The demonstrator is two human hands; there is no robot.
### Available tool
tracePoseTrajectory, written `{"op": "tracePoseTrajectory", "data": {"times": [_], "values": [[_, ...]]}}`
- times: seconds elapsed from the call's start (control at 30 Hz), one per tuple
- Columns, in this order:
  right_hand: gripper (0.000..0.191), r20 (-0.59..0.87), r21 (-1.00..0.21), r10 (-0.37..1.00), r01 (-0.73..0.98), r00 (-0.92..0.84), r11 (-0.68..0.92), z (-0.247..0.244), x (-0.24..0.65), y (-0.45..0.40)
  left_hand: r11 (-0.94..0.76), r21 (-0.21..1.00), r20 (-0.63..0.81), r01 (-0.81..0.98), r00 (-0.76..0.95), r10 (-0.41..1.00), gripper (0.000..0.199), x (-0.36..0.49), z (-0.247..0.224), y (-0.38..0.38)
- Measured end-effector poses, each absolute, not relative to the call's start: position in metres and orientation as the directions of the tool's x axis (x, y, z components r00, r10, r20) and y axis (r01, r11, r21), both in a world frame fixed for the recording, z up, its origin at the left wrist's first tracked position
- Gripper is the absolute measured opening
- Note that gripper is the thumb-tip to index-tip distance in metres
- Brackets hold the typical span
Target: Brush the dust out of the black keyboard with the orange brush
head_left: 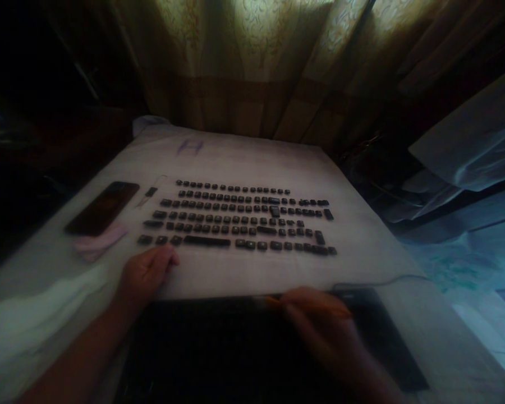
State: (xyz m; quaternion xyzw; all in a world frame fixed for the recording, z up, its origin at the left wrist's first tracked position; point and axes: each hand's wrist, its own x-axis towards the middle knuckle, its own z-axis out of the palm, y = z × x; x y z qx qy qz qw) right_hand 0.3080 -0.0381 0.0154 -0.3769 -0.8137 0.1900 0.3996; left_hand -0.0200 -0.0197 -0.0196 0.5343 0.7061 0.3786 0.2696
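My right hand (pixel 315 314) is closed around a thin orange-handled brush (pixel 272 302), its pale, blurred tip pointing left. It is held over the back edge of a dark keyboard base (pixel 219 342), whose surface is too dark to make out in detail. My left hand (pixel 148 272) rests on the white cloth with fingers curled inward, beside the front row of loose black keycaps. Whether anything is inside that hand is hidden. The keycaps lie in several rows, with a long space bar (pixel 207 241) in the front row.
On the left lie a dark phone (pixel 105 207), a pink cloth (pixel 99 241) and a small wire-handled tool (pixel 151 192). A cable (pixel 382 282) runs off right from the keyboard base. Curtains (pixel 252 67) hang behind the cloth-covered table (pixel 256 154).
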Motion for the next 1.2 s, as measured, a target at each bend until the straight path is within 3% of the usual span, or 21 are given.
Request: {"op": "tracePoseTrajectory", "data": {"times": [0.53,0.97,1.2], "values": [[0.015,0.555,-0.608,0.752,0.444,-0.356,0.658,0.014,0.311,-0.039,0.154,0.806,0.035,0.572,-0.305,0.952,0.045,-0.019,-0.017,-0.017],[0.016,0.419,-0.636,0.797,0.485,-0.436,0.6,0.013,0.309,-0.039,0.192,0.789,0.004,0.583,-0.316,0.949,0.046,-0.02,-0.018,-0.018],[0.018,0.535,-0.632,0.726,0.365,-0.433,0.684,0.007,0.307,-0.038,0.192,0.794,-0.007,0.576,-0.309,0.951,0.044,-0.021,-0.018,-0.017]]}}
